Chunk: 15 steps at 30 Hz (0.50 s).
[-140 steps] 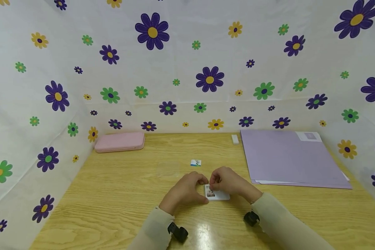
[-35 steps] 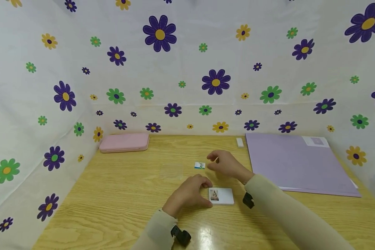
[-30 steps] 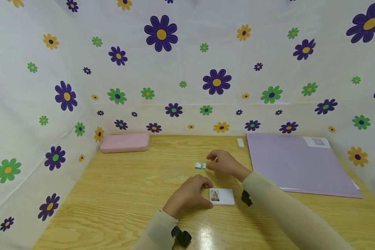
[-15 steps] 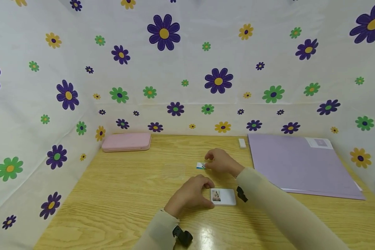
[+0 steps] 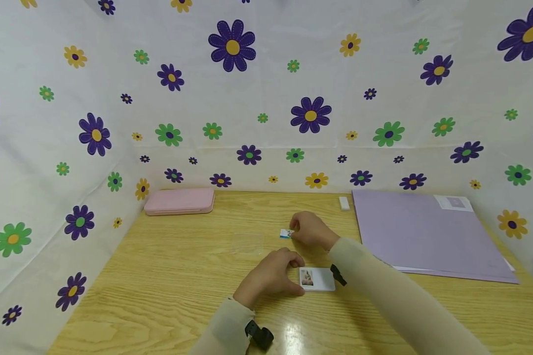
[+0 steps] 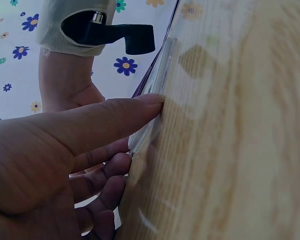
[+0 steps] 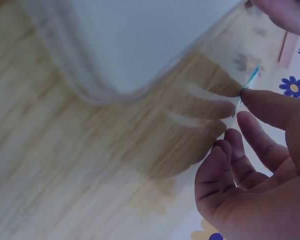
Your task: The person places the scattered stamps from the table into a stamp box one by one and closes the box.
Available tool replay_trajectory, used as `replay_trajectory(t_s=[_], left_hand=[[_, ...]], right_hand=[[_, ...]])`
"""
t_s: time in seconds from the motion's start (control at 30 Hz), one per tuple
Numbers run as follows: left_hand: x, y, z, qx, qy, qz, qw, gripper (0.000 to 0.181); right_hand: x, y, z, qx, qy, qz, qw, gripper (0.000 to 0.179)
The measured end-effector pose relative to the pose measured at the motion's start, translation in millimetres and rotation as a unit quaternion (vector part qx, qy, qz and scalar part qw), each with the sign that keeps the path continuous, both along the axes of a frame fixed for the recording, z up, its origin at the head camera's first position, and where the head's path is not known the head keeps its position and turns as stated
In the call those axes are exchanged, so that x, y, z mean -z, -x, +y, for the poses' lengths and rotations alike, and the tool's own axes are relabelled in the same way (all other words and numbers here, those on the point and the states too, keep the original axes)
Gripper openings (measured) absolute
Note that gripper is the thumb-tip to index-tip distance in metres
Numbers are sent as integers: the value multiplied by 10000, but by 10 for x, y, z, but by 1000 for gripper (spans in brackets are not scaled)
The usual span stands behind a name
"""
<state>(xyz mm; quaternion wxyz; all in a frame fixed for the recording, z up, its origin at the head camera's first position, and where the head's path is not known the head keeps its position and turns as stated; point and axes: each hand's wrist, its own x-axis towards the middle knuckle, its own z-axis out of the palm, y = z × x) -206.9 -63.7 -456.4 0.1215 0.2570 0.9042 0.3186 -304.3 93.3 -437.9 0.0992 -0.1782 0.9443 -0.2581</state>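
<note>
In the head view a flat white rectangular case (image 5: pixel 323 280) lies on the table, a small portrait picture at its left end. My left hand (image 5: pixel 271 278) holds that end, with the thumb at the near edge and curled fingers at the far left corner. Farther back, my right hand (image 5: pixel 310 229) pinches the right edge of a small printed picture card (image 5: pixel 285 233), white with a blue strip; the fingers hide part of it. The right wrist view shows this card nearly edge-on at the thumb tip, and the case's rounded, clear-looking edge close to the camera.
A thin clear sheet (image 5: pixel 247 243) lies left of the card. Along the back of the table are a pink case (image 5: pixel 180 201), a small white block (image 5: pixel 344 203) and a large purple folder (image 5: pixel 426 231) with papers under it. A flowered cloth (image 5: pixel 266 88) stands behind and at both sides.
My right hand has left the white case, reached back to the small card and closed on its right edge; the card has turned slightly. My left hand has stayed at the case.
</note>
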Motion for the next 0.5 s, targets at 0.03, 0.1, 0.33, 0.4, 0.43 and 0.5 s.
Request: replay_trajectory(t_s=[0.03,0.1,0.33,0.4,0.43,0.5], left_hand=[[-6,0,-1,-10,6,-5,10000,48],[-15,1,3,-26,16,-19,10000,48],[-32,9,14,-92,73,-97,9999,49],[-44,6,18,-84,55,-90,9999,49],[-52,5,19,-75,42,-84,9999,49],[-67,2,25,-64,29,-71,10000,48]], right_hand=[[-1,7,-5,19,5,0,10000,11],[-3,17,-9,19,9,14,10000,8],[2,37,-16,46,5,1,10000,5],[2,39,-12,78,62,-25,9999,7],[-1,38,-10,81,105,-36,9999,8],[-7,38,-6,92,186,-46,9998,9]])
